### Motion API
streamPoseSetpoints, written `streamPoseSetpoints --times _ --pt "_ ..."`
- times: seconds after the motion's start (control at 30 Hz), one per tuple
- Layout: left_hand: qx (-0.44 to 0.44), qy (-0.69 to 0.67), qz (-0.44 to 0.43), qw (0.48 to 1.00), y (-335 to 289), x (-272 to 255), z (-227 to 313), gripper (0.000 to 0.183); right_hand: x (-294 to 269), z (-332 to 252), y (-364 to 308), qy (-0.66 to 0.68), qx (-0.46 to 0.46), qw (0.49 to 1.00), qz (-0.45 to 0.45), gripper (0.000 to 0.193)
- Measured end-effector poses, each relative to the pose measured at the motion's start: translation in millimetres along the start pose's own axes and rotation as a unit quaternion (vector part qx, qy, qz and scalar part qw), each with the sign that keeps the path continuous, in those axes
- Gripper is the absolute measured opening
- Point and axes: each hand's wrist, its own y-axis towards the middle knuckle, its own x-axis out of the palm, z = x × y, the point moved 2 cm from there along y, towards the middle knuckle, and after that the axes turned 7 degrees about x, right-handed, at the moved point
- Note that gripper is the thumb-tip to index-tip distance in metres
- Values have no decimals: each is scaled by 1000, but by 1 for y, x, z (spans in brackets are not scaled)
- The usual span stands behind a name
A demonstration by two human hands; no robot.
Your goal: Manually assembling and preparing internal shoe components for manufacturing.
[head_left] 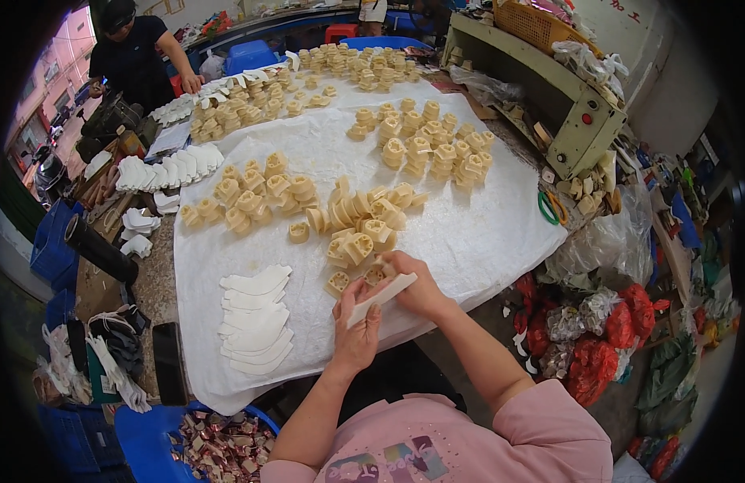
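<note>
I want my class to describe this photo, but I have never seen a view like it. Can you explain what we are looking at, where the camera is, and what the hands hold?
The camera sits on a person's head, looking down; its fisheye lens bends straight edges. The forearms from below are the wearer's own. The left hand and right hand together hold a flat white piece. On the white cloth lie piles of cream moulded blocks and a stack of similar white pieces. Another person works at the far end.
</note>
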Motion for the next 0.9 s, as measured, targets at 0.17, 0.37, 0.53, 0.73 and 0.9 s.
streamPoseSetpoints --times 0.17,0.37,0.53,0.73,0.9 --pt "3 44 -34 998 0 -1 5 61 1 24 6 55 33 997 51 29" --pt "-168 -141 49 974 -3 -11 -16 38 4 31 -14 276 137 945 107 30" --pt "-171 -405 157 884 -14 -36 4 38 -6 18 -31 -116 -48 983 137 50" --pt "-146 -474 201 845 -33 -54 16 33 -19 15 -28 -38 -42 993 101 46" --pt "-154 -474 243 832 -46 -57 23 35 -20 -64 -53 275 -34 961 23 27"
